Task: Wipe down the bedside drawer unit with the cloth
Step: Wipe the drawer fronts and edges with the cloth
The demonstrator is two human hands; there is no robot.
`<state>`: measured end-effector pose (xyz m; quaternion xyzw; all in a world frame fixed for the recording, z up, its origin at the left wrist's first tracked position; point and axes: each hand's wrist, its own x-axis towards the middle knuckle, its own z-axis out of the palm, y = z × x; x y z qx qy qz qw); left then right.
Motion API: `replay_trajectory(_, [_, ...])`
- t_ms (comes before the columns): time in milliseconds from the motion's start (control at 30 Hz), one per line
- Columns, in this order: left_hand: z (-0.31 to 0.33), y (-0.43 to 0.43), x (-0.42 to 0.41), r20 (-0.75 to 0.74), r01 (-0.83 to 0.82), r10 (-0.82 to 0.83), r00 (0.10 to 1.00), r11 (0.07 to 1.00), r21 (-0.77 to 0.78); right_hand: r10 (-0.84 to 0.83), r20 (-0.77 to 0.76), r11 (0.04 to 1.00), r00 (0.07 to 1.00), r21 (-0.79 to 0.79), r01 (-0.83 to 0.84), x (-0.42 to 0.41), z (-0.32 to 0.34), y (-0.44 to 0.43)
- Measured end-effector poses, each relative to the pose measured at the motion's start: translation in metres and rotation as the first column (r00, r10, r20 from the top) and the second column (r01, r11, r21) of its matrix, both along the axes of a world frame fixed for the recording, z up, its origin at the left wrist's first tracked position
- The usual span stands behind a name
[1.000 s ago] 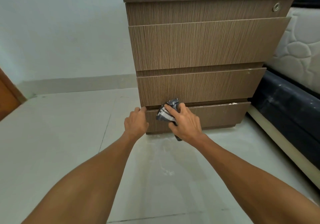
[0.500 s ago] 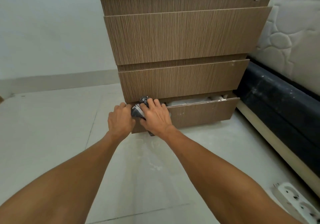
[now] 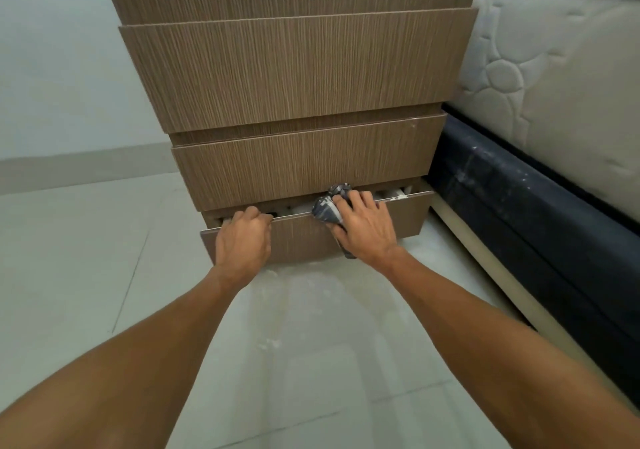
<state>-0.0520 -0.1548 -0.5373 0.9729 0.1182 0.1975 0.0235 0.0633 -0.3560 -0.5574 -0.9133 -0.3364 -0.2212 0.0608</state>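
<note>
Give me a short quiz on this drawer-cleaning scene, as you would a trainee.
1. True or false: the bottom drawer is pulled out a little.
2. Which hand presses the cloth on the drawer's top edge? A. left hand B. right hand
3. What stands just right of the drawer unit?

Key:
1. True; a gap shows above its front.
2. B; the left hand grips the drawer's edge bare.
3. A bed, with a white quilted mattress on a dark base.

quilted mattress (image 3: 554, 77), dark bed base (image 3: 526, 206), tiled floor (image 3: 86, 258)
</note>
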Motion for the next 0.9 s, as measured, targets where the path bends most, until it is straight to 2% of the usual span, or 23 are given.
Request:
replay_trajectory(333, [-0.001, -0.014, 0.012, -0.009, -0.021, 0.021, 1.0, 1.0, -0.005, -0.116, -0.162, 0.988, 0.98, 0.085, 0.131, 0.035, -0.002, -0.077])
replay_trajectory(567, [0.0, -0.014, 0.013, -0.014, -0.018, 0.018, 1.0, 1.0, -0.01, -0.313, -0.292, 0.927, 0.904, 0.114, 0.358, 0.055, 0.002, -0.121])
replay_trajectory(633, [0.002, -0.013, 0.012, -0.027, -0.011, 0.01, 1.0, 1.0, -0.024, -0.407, -0.34, 0.871, 0.848, 0.136, 0.472, 0.056, 0.003, -0.128])
replay_trajectory(733, [0.005, -0.009, 0.007, -0.038, -0.019, 0.018, 0.999, 0.999, -0.028, -0.486, -0.506, 0.708, 0.712, 0.25, 0.661, 0.043, 0.0, -0.131])
replay_trajectory(833, [0.007, 0.001, -0.004, 0.002, -0.073, 0.073, 0.997, 0.997, -0.017, -0.43, -0.624, 0.573, 0.652, 0.369, 0.731, 0.029, -0.01, -0.126])
replay_trajectory(900, [0.007, 0.009, -0.013, 0.017, -0.137, 0.138, 0.99, 0.99, -0.027, -0.303, -0.728, 0.406, 0.615, 0.485, 0.774, 0.025, -0.015, -0.118])
